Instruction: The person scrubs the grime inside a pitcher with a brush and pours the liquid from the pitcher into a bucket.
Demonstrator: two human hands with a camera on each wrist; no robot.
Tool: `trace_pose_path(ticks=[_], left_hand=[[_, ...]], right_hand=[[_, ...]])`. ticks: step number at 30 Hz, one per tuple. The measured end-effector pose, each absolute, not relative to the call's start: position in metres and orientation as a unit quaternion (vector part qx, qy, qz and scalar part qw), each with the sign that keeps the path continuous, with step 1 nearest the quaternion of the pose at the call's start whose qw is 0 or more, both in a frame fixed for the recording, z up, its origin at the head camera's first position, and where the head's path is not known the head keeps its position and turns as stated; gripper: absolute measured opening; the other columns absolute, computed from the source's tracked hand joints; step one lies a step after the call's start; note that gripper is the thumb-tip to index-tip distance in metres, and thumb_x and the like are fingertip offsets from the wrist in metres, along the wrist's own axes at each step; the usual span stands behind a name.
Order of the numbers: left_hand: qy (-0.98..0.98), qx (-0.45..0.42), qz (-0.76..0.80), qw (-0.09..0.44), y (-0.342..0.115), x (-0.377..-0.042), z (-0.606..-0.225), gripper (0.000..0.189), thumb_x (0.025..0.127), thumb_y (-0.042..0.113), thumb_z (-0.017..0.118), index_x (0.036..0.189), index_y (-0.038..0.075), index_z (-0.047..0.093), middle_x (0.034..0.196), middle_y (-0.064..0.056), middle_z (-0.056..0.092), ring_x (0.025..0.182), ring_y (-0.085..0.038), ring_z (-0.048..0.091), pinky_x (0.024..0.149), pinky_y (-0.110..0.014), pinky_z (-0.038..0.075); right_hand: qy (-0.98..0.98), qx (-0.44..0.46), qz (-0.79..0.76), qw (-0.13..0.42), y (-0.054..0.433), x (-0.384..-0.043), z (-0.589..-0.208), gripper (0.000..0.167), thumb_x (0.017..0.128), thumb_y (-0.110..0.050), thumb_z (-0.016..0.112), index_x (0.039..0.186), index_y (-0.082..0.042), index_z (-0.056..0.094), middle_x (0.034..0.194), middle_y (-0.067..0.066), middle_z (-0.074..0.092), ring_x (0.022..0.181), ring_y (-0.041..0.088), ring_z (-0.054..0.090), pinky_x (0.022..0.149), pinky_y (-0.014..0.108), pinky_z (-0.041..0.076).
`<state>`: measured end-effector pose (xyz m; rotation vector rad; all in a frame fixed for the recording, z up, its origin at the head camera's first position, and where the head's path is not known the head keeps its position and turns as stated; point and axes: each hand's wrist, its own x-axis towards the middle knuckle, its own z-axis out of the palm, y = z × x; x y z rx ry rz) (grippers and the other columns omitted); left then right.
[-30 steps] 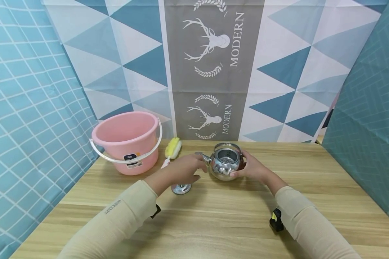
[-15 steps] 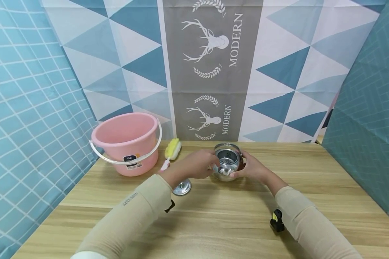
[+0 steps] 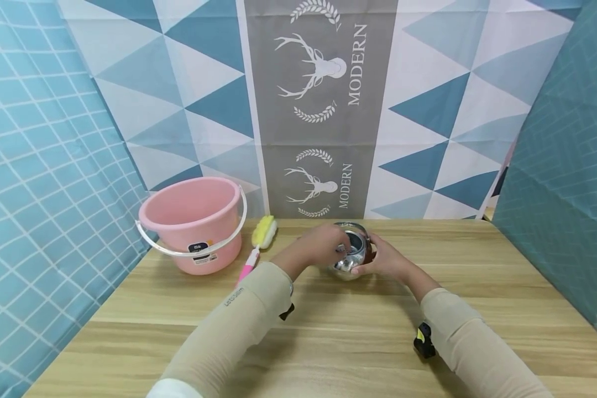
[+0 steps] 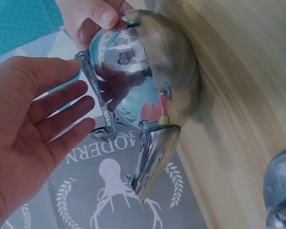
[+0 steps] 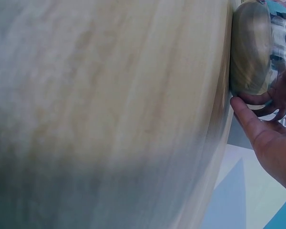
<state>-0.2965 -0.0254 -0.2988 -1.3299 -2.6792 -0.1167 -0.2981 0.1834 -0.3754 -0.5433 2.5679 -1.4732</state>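
Observation:
A shiny steel teapot (image 3: 346, 267) with a raised hoop handle sits lidless on the wooden table. My right hand (image 3: 385, 258) holds its right side, thumb in front and fingers round the back. Over the mouth is my left hand (image 3: 323, 246), partly covering the strainer (image 3: 354, 243) inside. In the left wrist view that hand's fingers (image 4: 69, 95) are fairly straight and spread at the teapot's rim, holding nothing visible. The spout (image 4: 155, 157) is clear in that view but hidden in the head view. The steel lid (image 4: 280, 188) lies on the table, mostly behind my left sleeve in the head view.
A pink bucket (image 3: 191, 235) with a white handle stands at the back left. Beside it lies a yellow-and-white sponge brush (image 3: 264, 232) with a pink handle (image 3: 246, 271). Patterned cloth (image 3: 323, 110) hangs behind the wooden table (image 3: 358, 342).
My left hand has moved right, from beside the spout to over the teapot's mouth. Its sleeve now covers most of the lid. My right hand keeps its hold on the teapot.

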Motion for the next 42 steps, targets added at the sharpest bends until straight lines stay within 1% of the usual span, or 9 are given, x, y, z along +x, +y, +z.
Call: trace_pose_path(ticks=[4,10,12,19,22,26,35,38,42], left_hand=[[-0.897,-0.436,-0.027,0.07,-0.014,-0.303,-0.298,0.007,0.086,0.014,0.069,0.087,0.014,0.076,0.082,0.008,0.068,0.078,-0.011,0.061,0.074,-0.026,0.049],[-0.908,-0.417,-0.01,0.043,-0.001,-0.309,-0.297,0.008,0.087,0.02,0.068,0.089,0.016,0.076,0.083,0.01,0.068,0.082,-0.011,0.06,0.077,-0.026,0.049],[-0.911,-0.411,-0.006,0.036,0.001,-0.311,-0.297,0.007,0.086,0.02,0.069,0.086,0.017,0.075,0.082,0.01,0.068,0.082,-0.011,0.06,0.077,-0.026,0.049],[-0.922,-0.388,-0.019,-0.005,0.003,-0.316,-0.298,0.008,0.086,0.019,0.068,0.086,0.015,0.075,0.082,0.007,0.068,0.081,-0.011,0.061,0.075,-0.023,0.049],[-0.923,-0.382,-0.016,-0.028,0.005,-0.315,-0.296,0.01,0.086,0.017,0.066,0.078,0.016,0.072,0.074,0.007,0.065,0.074,-0.011,0.057,0.069,-0.023,0.048],[-0.925,-0.377,0.002,-0.047,0.008,-0.313,-0.293,0.016,0.087,0.018,0.066,0.07,0.017,0.066,0.07,0.006,0.061,0.072,-0.013,0.053,0.068,-0.025,0.046],[-0.925,-0.375,0.02,-0.057,0.007,-0.312,-0.296,0.011,0.086,0.017,0.067,0.076,0.015,0.069,0.076,0.004,0.063,0.076,-0.013,0.055,0.073,-0.026,0.048],[-0.924,-0.377,0.013,-0.057,0.005,-0.312,-0.295,0.003,0.083,0.014,0.07,0.083,0.013,0.072,0.079,0.004,0.064,0.078,-0.013,0.056,0.073,-0.025,0.048],[-0.922,-0.383,0.01,-0.051,0.005,-0.31,-0.292,0.009,0.079,0.007,0.071,0.086,0.012,0.073,0.083,0.004,0.066,0.079,-0.013,0.056,0.073,-0.025,0.049]], right_hand=[[0.853,-0.178,-0.487,0.062,0.186,-0.299,-0.376,0.107,0.072,-0.027,0.088,0.153,-0.006,0.022,0.142,0.022,0.044,0.126,0.04,0.048,0.104,0.053,0.038],[0.846,-0.185,-0.495,0.067,0.189,-0.299,-0.376,0.106,0.073,-0.026,0.087,0.154,-0.009,0.02,0.145,0.02,0.039,0.125,0.04,0.05,0.104,0.053,0.037],[0.844,-0.182,-0.501,0.07,0.189,-0.299,-0.376,0.106,0.073,-0.025,0.087,0.154,-0.01,0.021,0.146,0.019,0.039,0.125,0.039,0.05,0.104,0.053,0.037],[0.849,-0.175,-0.494,0.068,0.187,-0.3,-0.374,0.107,0.07,-0.029,0.089,0.153,-0.012,0.025,0.148,0.016,0.038,0.133,0.037,0.04,0.107,0.055,0.032],[0.845,-0.179,-0.498,0.072,0.187,-0.3,-0.374,0.105,0.071,-0.028,0.089,0.153,-0.013,0.025,0.148,0.015,0.038,0.133,0.036,0.041,0.107,0.055,0.033],[0.839,-0.185,-0.505,0.079,0.186,-0.3,-0.374,0.104,0.073,-0.026,0.087,0.153,-0.015,0.023,0.149,0.014,0.037,0.13,0.037,0.044,0.105,0.053,0.036],[0.847,-0.181,-0.495,0.076,0.183,-0.3,-0.376,0.107,0.07,-0.029,0.089,0.154,-0.015,0.023,0.15,0.014,0.036,0.136,0.036,0.035,0.109,0.055,0.03],[0.848,-0.177,-0.494,0.079,0.183,-0.3,-0.377,0.109,0.071,-0.03,0.089,0.154,-0.014,0.021,0.15,0.015,0.035,0.135,0.037,0.038,0.108,0.055,0.032],[0.847,-0.178,-0.494,0.08,0.183,-0.299,-0.378,0.108,0.072,-0.029,0.088,0.154,-0.013,0.021,0.149,0.016,0.036,0.131,0.038,0.042,0.106,0.054,0.035]])
